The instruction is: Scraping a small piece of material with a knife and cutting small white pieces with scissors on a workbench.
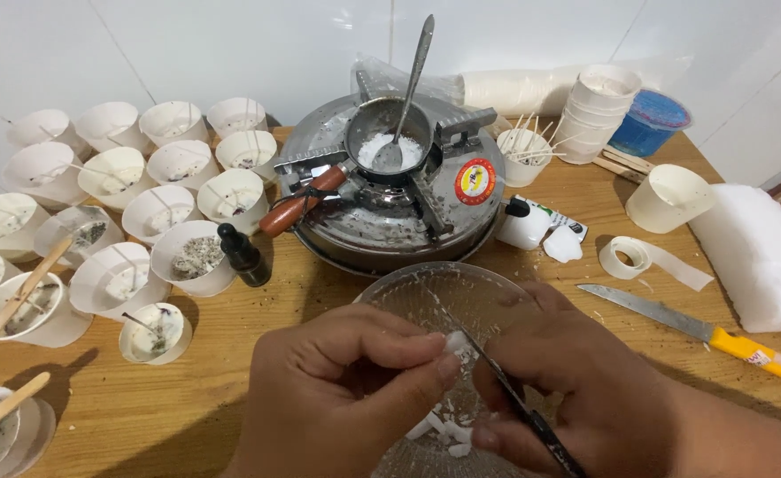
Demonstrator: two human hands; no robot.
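White wax chunk [455, 341] pinched in left hand [346, 389] grip; right hand [576, 385] grip closed on thin blade [519, 403] cutting it. Both over clear glass bowl [426, 296] at desk's [187, 398] near edge, stove [390, 177] behind.

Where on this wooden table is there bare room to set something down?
Bare wood lies between the left hand and the paper cups; another patch sits between the tape roll and yellow-handled knife. The far-left cup cluster is crowded.
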